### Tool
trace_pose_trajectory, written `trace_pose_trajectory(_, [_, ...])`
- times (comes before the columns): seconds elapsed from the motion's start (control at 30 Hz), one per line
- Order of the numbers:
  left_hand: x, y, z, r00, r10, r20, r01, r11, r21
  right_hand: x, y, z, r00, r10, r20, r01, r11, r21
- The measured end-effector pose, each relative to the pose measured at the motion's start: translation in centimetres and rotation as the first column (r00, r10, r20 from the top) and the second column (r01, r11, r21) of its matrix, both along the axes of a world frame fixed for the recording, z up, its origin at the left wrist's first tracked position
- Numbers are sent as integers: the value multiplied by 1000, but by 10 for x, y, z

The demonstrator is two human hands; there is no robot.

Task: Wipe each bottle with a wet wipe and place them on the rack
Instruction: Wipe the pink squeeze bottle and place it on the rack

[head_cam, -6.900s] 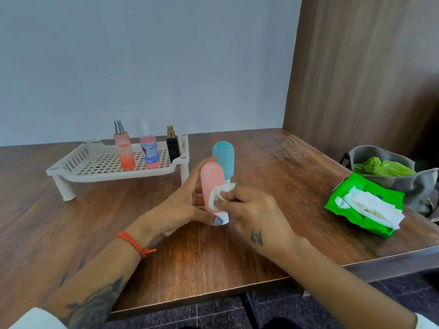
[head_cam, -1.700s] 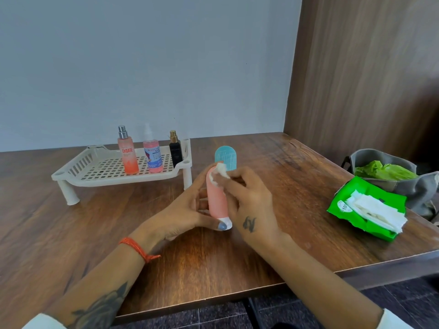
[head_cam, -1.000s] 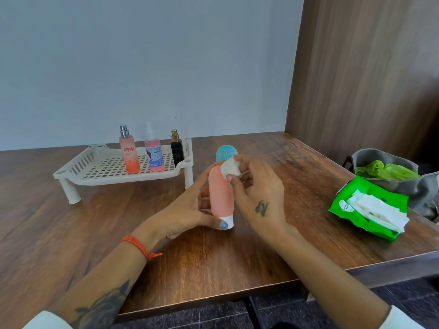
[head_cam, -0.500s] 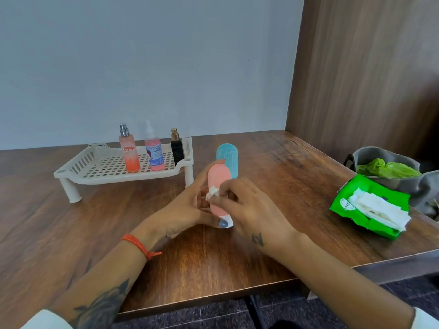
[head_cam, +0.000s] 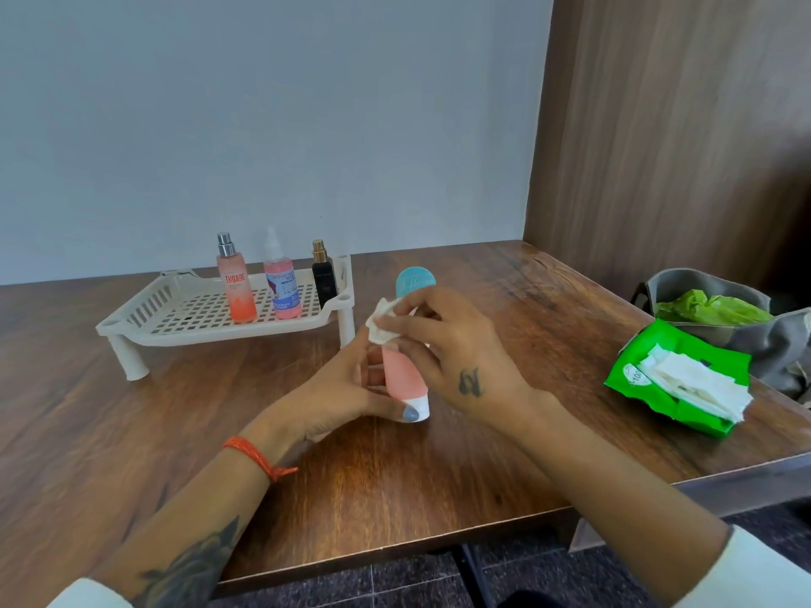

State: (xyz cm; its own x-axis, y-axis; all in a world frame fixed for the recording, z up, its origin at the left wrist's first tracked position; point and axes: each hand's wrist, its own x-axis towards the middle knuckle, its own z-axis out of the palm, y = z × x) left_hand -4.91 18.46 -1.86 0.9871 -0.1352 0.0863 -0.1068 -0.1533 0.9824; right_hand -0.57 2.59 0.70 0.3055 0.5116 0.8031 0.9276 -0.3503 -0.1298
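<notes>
A pink tube bottle (head_cam: 403, 376) with a white cap stands cap-down on the wooden table (head_cam: 395, 476). My left hand (head_cam: 346, 383) grips its lower part, thumb on the cap. My right hand (head_cam: 447, 344) pinches a crumpled white wet wipe (head_cam: 381, 320) against the tube's top. Behind it a blue tube bottle (head_cam: 414, 280) stands, mostly hidden by my fingers. On the white rack (head_cam: 145, 318) at the back left stand an orange spray bottle (head_cam: 235, 280), a pink spray bottle (head_cam: 281, 280) and a small black bottle (head_cam: 324, 278).
A green pack of wet wipes (head_cam: 676, 383) lies open at the table's right edge, white wipes sticking out. Beside it sits a grey bag (head_cam: 755, 335) holding something green. A wooden wall panel rises on the right.
My right hand has slid the wipe from the middle of the pink tube up to its top. My left hand keeps the same hold on the tube.
</notes>
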Motion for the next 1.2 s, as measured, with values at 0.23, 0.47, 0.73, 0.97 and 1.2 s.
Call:
trace_pose_trajectory(0.23, [-1,-3,5,997,-65,39,66,997,-30,-9,-12,-15,989,59,139,-23,968,-251])
trace_pose_trajectory(0.47, [-2,-2,5,999,-40,16,40,999,15,-12,-29,-28,990,131,53,-113,958,-262])
trace_pose_trajectory(0.73, [-1,-3,7,1000,-31,1,31,998,52,9,-44,-34,988,-3,-154,-14,993,-114])
trace_pose_trajectory(0.97, [-2,-1,4,999,-39,18,40,999,-10,3,-10,-10,994,-53,95,43,993,110])
trace_pose_trajectory(1.2, [-1,-2,5,1000,-8,20,8,1000,-25,8,3,-9,996,-79,51,70,985,156])
